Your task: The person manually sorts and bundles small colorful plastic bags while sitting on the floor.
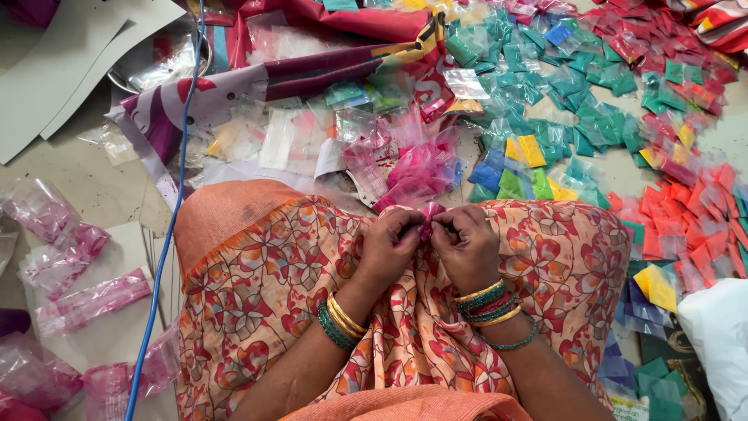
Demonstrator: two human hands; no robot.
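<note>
Left hand [387,249] and right hand [467,248] meet over the lap. Both sets of fingertips pinch one small pink packet [428,221]. Loose pink packets [417,173] lie just beyond.

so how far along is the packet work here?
Looks done: many small filled packets lie spread on the floor, teal ones and red ones. In hand: both hands, left hand and right hand, pinch one small pink packet over the lap. Likely left: a pink pile ahead of the knees and clear bags on the left.
</note>
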